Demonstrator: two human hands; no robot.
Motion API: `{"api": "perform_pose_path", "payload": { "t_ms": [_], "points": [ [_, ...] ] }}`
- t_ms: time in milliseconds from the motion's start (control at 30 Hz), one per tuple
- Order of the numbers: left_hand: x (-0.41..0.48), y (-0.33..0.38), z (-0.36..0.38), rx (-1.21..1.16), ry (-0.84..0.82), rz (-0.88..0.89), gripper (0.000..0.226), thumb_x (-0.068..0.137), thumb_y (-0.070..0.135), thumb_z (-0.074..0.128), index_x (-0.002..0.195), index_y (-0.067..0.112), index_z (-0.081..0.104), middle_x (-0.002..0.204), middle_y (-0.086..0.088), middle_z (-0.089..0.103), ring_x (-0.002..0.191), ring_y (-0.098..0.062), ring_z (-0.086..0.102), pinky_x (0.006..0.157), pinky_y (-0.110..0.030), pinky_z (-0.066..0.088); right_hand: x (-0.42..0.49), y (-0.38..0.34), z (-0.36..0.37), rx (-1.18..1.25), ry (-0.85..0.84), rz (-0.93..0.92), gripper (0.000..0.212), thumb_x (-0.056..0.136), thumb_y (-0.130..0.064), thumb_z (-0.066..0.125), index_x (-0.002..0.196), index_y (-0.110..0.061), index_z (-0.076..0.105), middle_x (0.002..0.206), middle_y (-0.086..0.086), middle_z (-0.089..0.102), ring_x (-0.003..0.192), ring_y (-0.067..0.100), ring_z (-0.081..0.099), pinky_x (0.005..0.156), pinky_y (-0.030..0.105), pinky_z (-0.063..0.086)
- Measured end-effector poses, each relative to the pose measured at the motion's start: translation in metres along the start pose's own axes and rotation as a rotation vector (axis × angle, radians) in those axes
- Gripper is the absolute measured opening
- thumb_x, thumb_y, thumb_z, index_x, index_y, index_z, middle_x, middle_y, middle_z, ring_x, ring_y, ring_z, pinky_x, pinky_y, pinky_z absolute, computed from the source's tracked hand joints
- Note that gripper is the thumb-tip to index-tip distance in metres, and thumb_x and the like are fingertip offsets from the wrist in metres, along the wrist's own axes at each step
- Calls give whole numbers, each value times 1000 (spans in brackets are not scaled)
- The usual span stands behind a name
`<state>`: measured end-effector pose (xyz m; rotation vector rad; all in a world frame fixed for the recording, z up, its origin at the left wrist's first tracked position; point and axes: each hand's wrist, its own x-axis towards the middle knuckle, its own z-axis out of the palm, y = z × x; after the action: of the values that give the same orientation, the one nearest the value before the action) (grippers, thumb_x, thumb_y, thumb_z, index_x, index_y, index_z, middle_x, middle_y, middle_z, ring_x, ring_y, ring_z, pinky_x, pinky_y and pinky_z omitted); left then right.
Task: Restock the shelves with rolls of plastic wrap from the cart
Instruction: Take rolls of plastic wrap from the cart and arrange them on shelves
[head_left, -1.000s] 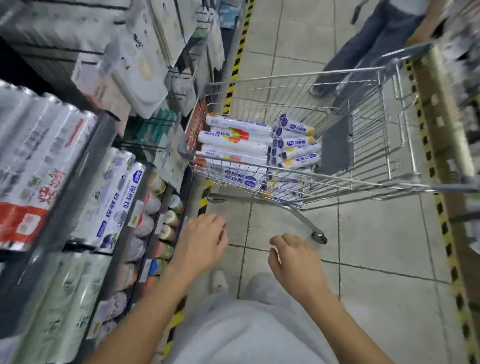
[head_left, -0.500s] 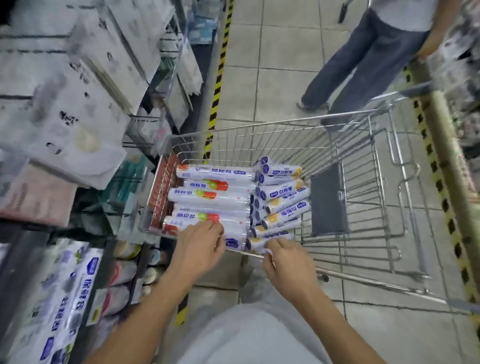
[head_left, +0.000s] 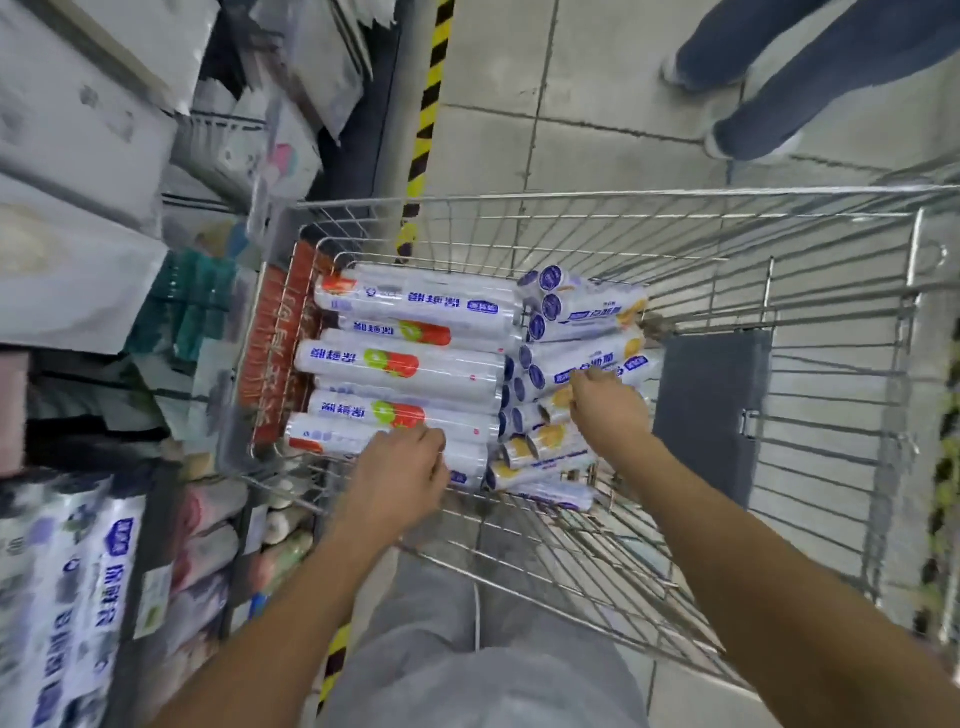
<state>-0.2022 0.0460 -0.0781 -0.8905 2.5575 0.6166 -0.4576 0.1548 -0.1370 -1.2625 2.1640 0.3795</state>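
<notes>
A wire cart (head_left: 623, 195) holds several long white rolls of plastic wrap (head_left: 405, 358) with red and green labels, laid side by side on its left. To their right is a heap of shorter rolls (head_left: 582, 312) with blue ends and yellow print. My left hand (head_left: 400, 473) reaches over the near rim, its fingers curled over the nearest long roll (head_left: 332, 436). My right hand (head_left: 605, 408) is deeper in the cart and its bent fingers grip a short roll (head_left: 587, 366) in the heap. The shelf (head_left: 150, 540) with stocked rolls (head_left: 78, 597) stands at the lower left.
Hanging packets and white boxes (head_left: 78, 130) fill the upper shelves on the left. A grey flap (head_left: 711, 410) lies in the cart's right half. Another person's legs (head_left: 779, 78) stand beyond the cart. Yellow-black tape (head_left: 431, 93) runs along the shelf base.
Both hands have moved forward from in front of the cart over its near rim and onto the rolls. My view has tipped down over the cart.
</notes>
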Motion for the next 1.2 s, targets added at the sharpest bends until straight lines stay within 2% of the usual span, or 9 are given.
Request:
{"api": "perform_pose_path", "payload": {
  "t_ms": [167,367,467,533,633,733,833,1033,1200],
  "points": [
    [46,-24,13,-16,-47,-83,16,87,19,57,92,8,68,84,-13,67,76,-36,64,62,-39,49,52,1,9,-100,-15,-62,45,89,3,56,131,-10,48,130,15,52,122,36,48,88,47,47],
    [58,-35,21,-162,-11,-140,36,88,25,53,115,7,68,104,-15,68,88,-38,66,74,-43,52,76,4,9,-122,-20,-186,48,98,-13,53,145,-17,43,144,12,50,134,34,44,107,48,36],
    [56,-33,15,-365,-122,-176,57,91,39,49,141,12,54,132,-11,60,110,-33,62,93,-47,52,69,1,-13,122,80,-239,52,96,-24,65,145,-16,48,140,14,54,127,38,50,100,48,41],
    [55,-30,13,-520,-152,-190,59,96,40,59,149,18,46,143,-6,53,122,-26,57,103,-46,48,54,-9,-37,388,148,-274,55,95,-26,69,145,-14,49,136,14,58,123,37,53,94,46,45],
    [59,-21,4,-693,-185,-217,70,90,46,73,150,27,42,145,7,51,127,-12,52,106,-38,47,27,-32,-67,850,164,-272,45,96,-28,68,138,-17,54,128,-2,63,116,15,57,96,29,47],
    [66,-12,-7,-824,-218,-243,81,80,59,79,147,34,42,142,16,53,125,-4,53,102,-31,46,10,-55,-81,1199,63,-189,33,98,-26,66,129,-16,60,114,-13,70,101,4,65,83,20,51],
    [70,-6,-15,-1002,-222,-292,68,80,50,82,137,35,49,122,18,66,108,0,63,90,-29,54,4,-73,-74,1452,-15,-44,25,98,-21,67,122,-14,64,108,-4,73,96,9,70,80,21,53],
    [77,-4,-18,-1103,-185,-382,28,89,36,77,113,27,65,91,5,72,79,-7,69,71,-26,59,3,-73,-59,1549,-167,106,25,95,-41,68,116,-27,66,108,-2,74,98,16,73,89,36,59],
    [78,-10,-12,-1269,-233,-552,28,94,35,71,114,15,65,89,-12,72,74,-25,69,75,-45,61,31,-8,-1,1451,133,841,38,83,-46,77,104,-17,64,103,10,73,88,27,72,79,43,61]
  ]
}}
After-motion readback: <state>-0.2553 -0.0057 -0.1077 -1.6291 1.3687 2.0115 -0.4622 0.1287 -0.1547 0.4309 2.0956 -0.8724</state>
